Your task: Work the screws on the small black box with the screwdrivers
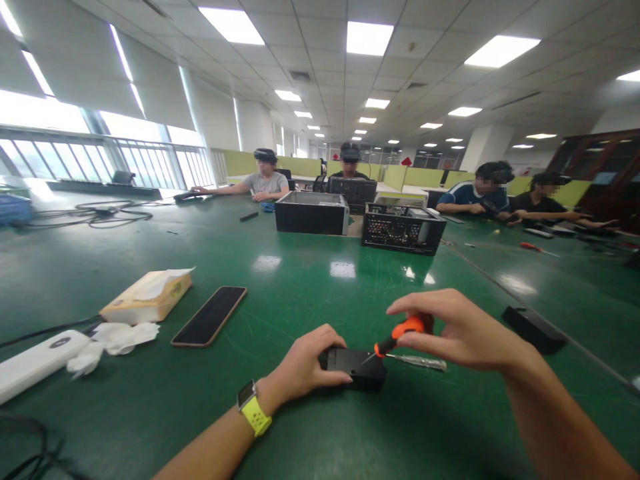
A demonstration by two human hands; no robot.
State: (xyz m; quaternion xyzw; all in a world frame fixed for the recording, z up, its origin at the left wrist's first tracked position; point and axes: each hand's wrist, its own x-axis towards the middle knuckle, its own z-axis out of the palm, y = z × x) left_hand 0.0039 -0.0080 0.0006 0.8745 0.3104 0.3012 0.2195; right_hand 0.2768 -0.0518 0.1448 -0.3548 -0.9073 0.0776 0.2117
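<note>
Head view: the left grip (306, 361) clasps the black box (369, 380), below the right grip (447, 330), closed around the orange screwdriver (409, 326); a steeper shaft should aid seating.

A phone (210, 317) lies near a tissue pack (147, 297).

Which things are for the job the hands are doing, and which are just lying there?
In the job:
- left hand, steadying the small black box
- right hand, holding the orange screwdriver to it

Probably just lying about:
- phone
- tissue pack
- crumpled tissues
- clear-handled tool, though it might be needed
</note>
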